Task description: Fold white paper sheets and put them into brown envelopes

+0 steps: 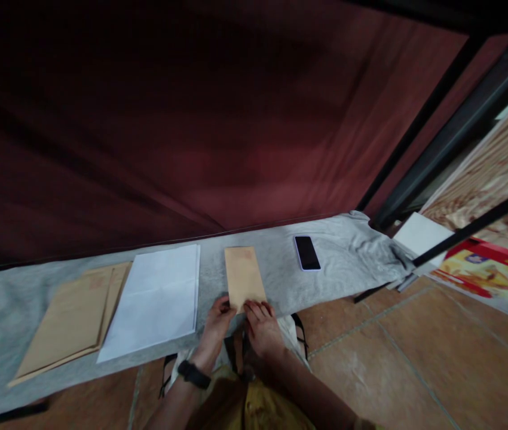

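Left hand (219,319) and right hand (263,325) are meeting at the near end of a small brown envelope (245,275). On the left, the fingers are curling in, with the thumb resting at the near-left corner; on the right, the fingers are lying together over the near-right part. Whether either is gripping or only pressing, I cannot tell. A dark wristband (194,374) is circling the left wrist.

The small envelope is lying on the cloth-covered counter (339,263), its near end sitting close to the front edge. A tug toward the body could be enough to slip it off, and uneven pressure from the two hands could be creasing the thin paper.

White sheets (155,298) are lying just left of it; a leftward sweep of the left forearm could drag them askew. Larger brown envelopes (70,316) are resting beyond them to the left. A phone (307,253) is lying to the right, well apart. Behind everything, a dark red curtain (245,167) is hanging.
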